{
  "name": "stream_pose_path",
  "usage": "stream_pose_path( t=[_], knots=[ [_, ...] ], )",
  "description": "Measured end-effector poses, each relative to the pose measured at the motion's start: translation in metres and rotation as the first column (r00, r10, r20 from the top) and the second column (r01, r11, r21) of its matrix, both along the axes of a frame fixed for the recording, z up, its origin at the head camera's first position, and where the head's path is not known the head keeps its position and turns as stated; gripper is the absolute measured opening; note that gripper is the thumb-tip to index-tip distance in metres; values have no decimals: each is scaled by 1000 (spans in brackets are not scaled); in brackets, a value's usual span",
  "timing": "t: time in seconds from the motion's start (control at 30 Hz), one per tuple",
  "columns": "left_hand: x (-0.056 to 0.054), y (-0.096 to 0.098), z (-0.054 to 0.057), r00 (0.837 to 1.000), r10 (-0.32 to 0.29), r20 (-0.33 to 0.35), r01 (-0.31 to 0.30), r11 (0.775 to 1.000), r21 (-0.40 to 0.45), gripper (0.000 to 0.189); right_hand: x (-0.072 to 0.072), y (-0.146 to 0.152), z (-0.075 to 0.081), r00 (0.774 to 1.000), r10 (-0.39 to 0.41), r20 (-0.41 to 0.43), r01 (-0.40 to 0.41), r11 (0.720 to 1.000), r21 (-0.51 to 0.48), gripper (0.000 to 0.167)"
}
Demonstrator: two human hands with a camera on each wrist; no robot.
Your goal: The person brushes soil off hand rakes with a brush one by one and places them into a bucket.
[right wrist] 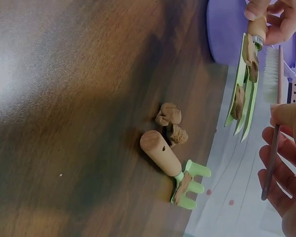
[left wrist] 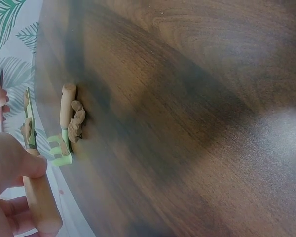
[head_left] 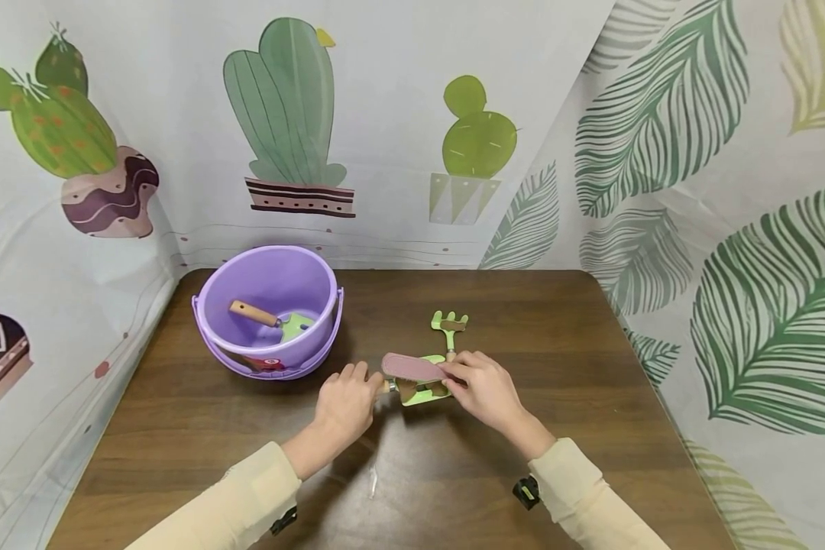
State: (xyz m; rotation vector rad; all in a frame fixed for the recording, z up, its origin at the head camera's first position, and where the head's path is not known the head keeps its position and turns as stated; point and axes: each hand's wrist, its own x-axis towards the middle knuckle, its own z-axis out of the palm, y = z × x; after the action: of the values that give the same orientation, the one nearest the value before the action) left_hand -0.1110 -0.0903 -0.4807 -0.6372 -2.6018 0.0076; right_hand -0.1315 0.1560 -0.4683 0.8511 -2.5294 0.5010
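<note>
My left hand (head_left: 347, 397) grips the wooden handle (left wrist: 41, 205) of a green toy garden fork (head_left: 407, 400), which is held above the table. Brown clay-like lumps (right wrist: 249, 54) stick to its prongs. In my right hand (head_left: 486, 388) is a pink brush (head_left: 412, 367), pinched between thumb and fingers. Its white bristles (right wrist: 272, 74) face the fork in the right wrist view; whether they touch cannot be told. On the table below lies a small green rake (right wrist: 181, 190) with a wooden handle and brown material on its head.
Loose brown lumps (right wrist: 168, 114) lie beside the rake's handle. At the back left of the brown table (head_left: 522, 321) stands a purple bucket (head_left: 268, 263), with another green tool (head_left: 294, 327) with a wooden handle inside. Printed cloth (head_left: 399, 137) hangs behind.
</note>
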Motion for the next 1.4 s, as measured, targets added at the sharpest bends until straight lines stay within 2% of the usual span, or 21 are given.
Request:
stream_pose_path(
  t=[0.33, 0.7, 1.1, 1.4],
  knots=[
    [-1, 1, -2, 999, -11, -42, 12, 1000, 19, 28, -1, -4, 2, 1000, -8, 8, 8, 999, 41, 20],
    [0, -3, 4, 1000, 17, 0, -17, 1000, -3, 28, 2, -6, 8, 999, -19, 50, 14, 995, 97, 22],
    [0, -7, 5, 999, 32, 4, -33, 999, 30, 26, 3, -1, 14, 1000, -14, 21, 11, 991, 134, 23],
    [-2, -10, 3, 999, 43, 13, -43, 999, 26, 28, 6, 4, 14, 1000, -18, 7, 17, 994, 112, 23]
  ],
)
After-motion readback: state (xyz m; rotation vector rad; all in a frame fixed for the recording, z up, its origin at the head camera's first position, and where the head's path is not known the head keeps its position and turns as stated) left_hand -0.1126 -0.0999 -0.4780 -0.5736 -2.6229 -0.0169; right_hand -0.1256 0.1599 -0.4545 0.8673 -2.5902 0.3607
